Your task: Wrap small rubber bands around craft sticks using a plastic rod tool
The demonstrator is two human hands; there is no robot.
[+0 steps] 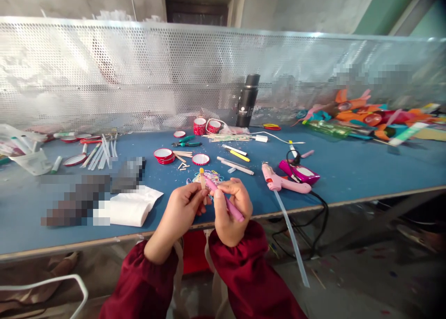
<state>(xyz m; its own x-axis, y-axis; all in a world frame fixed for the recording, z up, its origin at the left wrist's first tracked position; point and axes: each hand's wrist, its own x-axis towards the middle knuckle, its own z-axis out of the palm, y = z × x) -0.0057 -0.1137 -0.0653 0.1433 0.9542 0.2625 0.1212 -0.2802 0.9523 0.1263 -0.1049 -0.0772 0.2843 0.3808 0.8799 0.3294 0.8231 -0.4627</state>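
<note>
Between the fingertips of my left hand (181, 211) a flat wooden craft stick (202, 182) stands nearly upright, its top end coloured yellow-orange. My right hand (232, 207) is closed round a pink marker pen (234, 209), which slants up and to the left. The pen's upper end is close beside the stick; whether they touch I cannot tell. Just behind both hands lies a pile of small coloured rubber bands (216, 176) on the blue table, partly hidden by my fingers.
A pink glue gun (278, 179) with a long glue stick hanging over the table edge lies at right, by a magenta device (303, 172). White paper (128, 207) lies left. Behind are red lids (201, 159), pens (237, 155), pliers (188, 142) and a black thermos (248, 100).
</note>
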